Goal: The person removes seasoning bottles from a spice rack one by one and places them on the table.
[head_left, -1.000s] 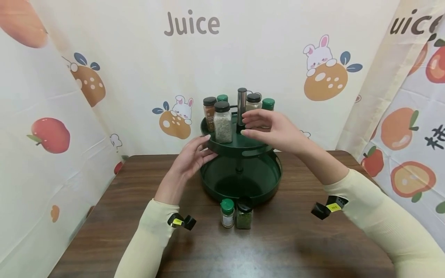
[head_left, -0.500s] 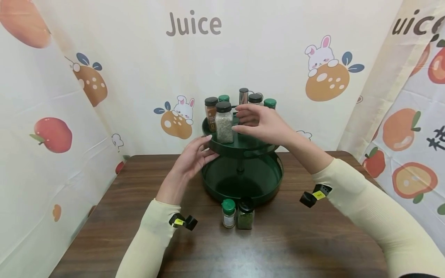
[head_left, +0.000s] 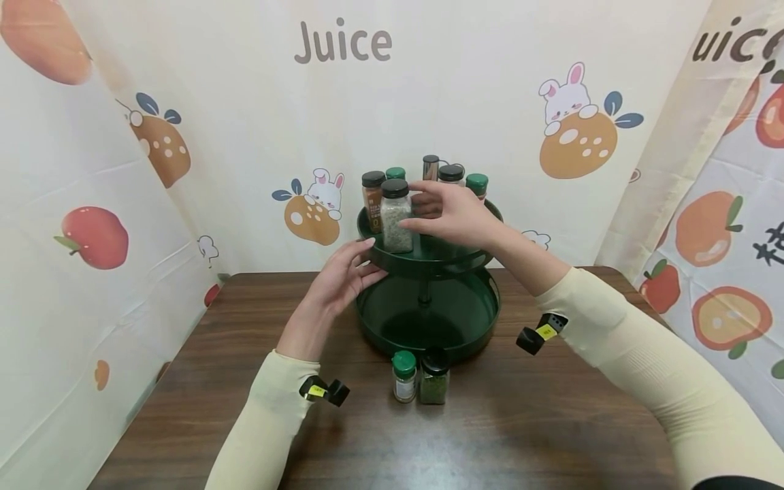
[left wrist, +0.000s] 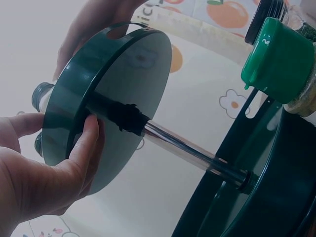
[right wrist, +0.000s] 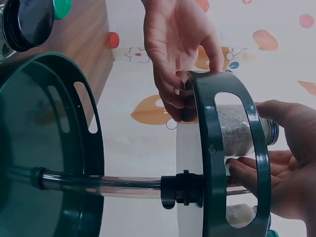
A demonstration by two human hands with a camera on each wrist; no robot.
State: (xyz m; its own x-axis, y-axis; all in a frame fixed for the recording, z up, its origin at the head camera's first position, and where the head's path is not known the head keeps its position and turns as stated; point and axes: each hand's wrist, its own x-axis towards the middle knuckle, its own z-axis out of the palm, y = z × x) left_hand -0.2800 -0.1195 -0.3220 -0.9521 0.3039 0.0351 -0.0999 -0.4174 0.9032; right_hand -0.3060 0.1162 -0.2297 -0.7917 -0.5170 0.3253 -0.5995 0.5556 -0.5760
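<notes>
A square clear spice jar [head_left: 397, 224] with a black lid and pale contents stands on the upper tray [head_left: 416, 267] of a dark green two-tier rack. My left hand [head_left: 339, 280] holds that tray's left rim, thumb at the outer wall and fingers underneath, as the left wrist view also shows. Around the right side of the jar reaches my right hand [head_left: 456, 214], thumb in front and fingers spread near the lid. In the right wrist view the jar [right wrist: 234, 129] lies between thumb and fingers; they do not look closed on it, and firm contact cannot be told.
Behind stand an orange-brown jar [head_left: 373, 204], green-lidded jars [head_left: 477, 182] and another black-lidded jar [head_left: 451, 173], around the centre post [head_left: 431, 167]. In front of the lower tray [head_left: 429, 344], a green-capped jar [head_left: 404, 378] and a black-lidded herb jar [head_left: 434, 381] stand on the wooden table [head_left: 520, 435].
My right hand has moved left from beside the centre post to the pale jar, its thumb now in front of the jar. The left hand has stayed on the rim.
</notes>
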